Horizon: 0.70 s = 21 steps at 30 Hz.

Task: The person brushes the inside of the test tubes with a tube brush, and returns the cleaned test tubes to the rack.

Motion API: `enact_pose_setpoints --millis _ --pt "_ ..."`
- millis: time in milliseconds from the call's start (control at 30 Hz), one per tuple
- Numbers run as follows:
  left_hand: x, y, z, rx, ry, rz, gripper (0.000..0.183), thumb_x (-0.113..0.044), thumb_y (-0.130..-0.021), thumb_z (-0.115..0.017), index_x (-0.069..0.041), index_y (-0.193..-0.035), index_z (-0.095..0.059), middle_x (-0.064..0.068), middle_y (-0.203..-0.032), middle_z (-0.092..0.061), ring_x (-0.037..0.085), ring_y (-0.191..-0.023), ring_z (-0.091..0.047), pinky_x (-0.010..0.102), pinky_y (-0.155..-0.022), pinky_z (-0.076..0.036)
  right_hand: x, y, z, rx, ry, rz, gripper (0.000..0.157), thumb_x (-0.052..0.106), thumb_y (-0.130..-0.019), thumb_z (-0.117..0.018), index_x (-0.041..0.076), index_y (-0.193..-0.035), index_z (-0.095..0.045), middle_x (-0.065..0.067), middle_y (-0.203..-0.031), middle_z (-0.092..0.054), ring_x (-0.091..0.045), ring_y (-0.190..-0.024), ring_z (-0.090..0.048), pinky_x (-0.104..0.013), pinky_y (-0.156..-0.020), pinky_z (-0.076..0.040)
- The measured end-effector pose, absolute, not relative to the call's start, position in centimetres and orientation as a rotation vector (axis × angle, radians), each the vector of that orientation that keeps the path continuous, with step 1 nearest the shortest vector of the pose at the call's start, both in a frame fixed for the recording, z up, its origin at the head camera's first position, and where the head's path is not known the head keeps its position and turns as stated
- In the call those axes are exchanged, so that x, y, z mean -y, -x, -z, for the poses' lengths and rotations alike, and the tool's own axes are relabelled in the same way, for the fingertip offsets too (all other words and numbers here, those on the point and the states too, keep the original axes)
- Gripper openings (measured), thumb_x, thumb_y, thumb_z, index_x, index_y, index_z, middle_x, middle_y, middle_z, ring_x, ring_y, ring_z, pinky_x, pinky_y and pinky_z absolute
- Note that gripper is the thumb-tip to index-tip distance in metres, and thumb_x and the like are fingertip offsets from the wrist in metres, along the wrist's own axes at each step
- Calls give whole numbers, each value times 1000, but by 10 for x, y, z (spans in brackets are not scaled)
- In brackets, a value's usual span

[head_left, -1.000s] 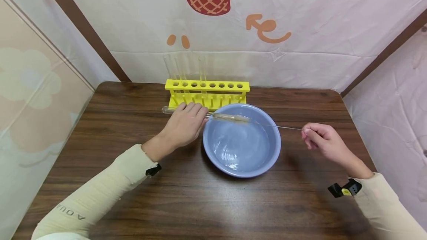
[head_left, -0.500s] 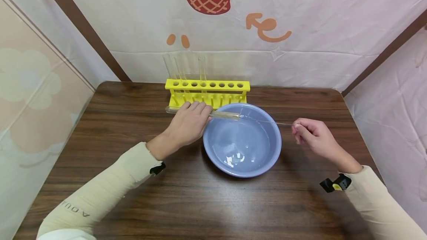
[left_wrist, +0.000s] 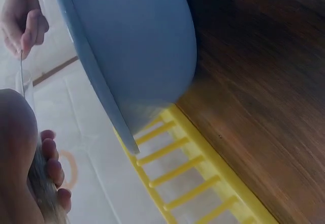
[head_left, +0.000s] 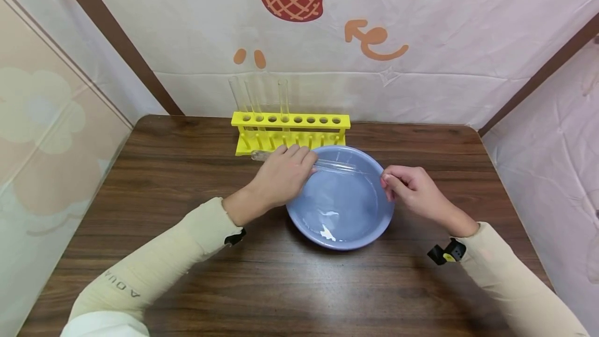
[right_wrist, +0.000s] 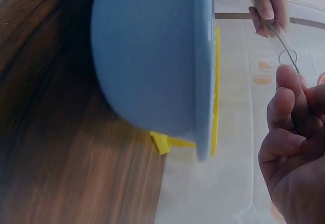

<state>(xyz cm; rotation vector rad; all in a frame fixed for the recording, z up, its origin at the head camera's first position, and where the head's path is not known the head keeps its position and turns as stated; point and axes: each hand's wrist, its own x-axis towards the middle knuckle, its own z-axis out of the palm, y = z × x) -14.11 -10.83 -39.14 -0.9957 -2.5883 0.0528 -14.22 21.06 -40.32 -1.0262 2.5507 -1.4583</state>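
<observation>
My left hand point(head_left: 285, 178) grips a clear glass test tube point(head_left: 339, 166), which lies nearly level over the basin's far side with its mouth toward the right. Inside the tube is a test tube brush; its bristles point(left_wrist: 44, 183) show past my left fingers in the left wrist view, near the closed end. Its thin twisted wire point(right_wrist: 285, 49) runs out of the mouth to my right hand point(head_left: 414, 191), where thumb and fingertips pinch it by the basin's right rim. Below is a round blue basin point(head_left: 387, 217) holding water.
A yellow test tube rack point(head_left: 323, 120) stands behind the basin, near the table's back edge. Three clear test tubes point(head_left: 283, 92) stand upright in its left half. A printed cloth point(head_left: 435, 98) hangs behind the brown wooden table point(head_left: 299, 295).
My right hand has moved left, sliding the brush from the tube's mouth deep inside toward the closed end. My left hand has shifted a little right with the test tube.
</observation>
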Motion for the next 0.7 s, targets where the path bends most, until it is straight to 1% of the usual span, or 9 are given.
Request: enact_pose_setpoints --millis 100,200,267,333,400,467,533,633,700 --pt "107 142 392 2585 993 -49 24 -27 -107 -52 -6 -114 -59 9 -101 -63 27 -92 -60 37 -75 -46 -206 144 401 -2573 1002 1441 24 -1 -104 -53 7 -84 -62 5 -65 -59 -14 -59 -56 -26 -54 -47" --pt "107 142 393 2595 1004 -49 25 -28 -108 -50 -6 -114 -59 9 -101 -63 27 -92 -60 37 -74 -47 -202 145 397 -2540 925 1470 25 1 -106 -49 4 -84 -62 1 -65 -59 -16 -57 -55 -27 -51 -46" --pt "107 142 393 2587 1007 -50 25 -28 -108 -50 -6 -114 -59 9 -100 -63 27 -92 -60 37 -73 -47 -200 146 392 -2452 800 1525 29 6 -108 -44 0 -84 -60 -3 -64 -57 -17 -56 -53 -27 -50 -43" --pt "107 143 393 2569 1009 -48 24 -28 -107 -51 -6 -114 -59 9 -99 -63 27 -91 -60 37 -73 -47 -197 147 387 -2294 616 1603 34 10 -108 -39 -2 -81 -56 -4 -62 -54 -16 -54 -49 -26 -47 -37" --pt "107 143 394 2543 1013 -55 24 -28 -107 -52 -6 -114 -60 9 -99 -62 26 -91 -60 36 -73 -47 -196 148 383 -2109 447 1660 35 13 -105 -36 -1 -77 -50 -2 -60 -48 -12 -51 -43 -25 -46 -28" --pt "108 143 395 2510 1018 -67 24 -28 -106 -53 -6 -113 -60 9 -97 -62 26 -90 -60 36 -73 -46 -195 148 381 -1929 307 1669 32 13 -102 -33 5 -73 -44 2 -58 -42 -8 -50 -37 -25 -47 -20" --pt "107 143 395 2468 1027 -78 24 -28 -105 -56 -6 -113 -61 9 -96 -62 27 -89 -60 36 -73 -47 -195 149 382 -1800 240 1667 29 11 -98 -31 9 -70 -39 5 -56 -36 -6 -48 -30 -27 -49 -13" --pt "107 142 395 2411 1048 -83 25 -28 -103 -60 -5 -112 -63 10 -96 -62 27 -89 -61 36 -73 -48 -196 149 384 -1721 181 1684 27 8 -93 -29 12 -67 -34 8 -56 -31 -6 -47 -24 -28 -51 -10" --pt "107 141 395 2392 1065 -71 25 -27 -103 -60 -4 -113 -63 10 -96 -63 27 -90 -61 37 -75 -50 -195 147 383 -1749 165 1724 25 7 -90 -30 11 -66 -33 7 -56 -29 -7 -48 -22 -28 -51 -10"
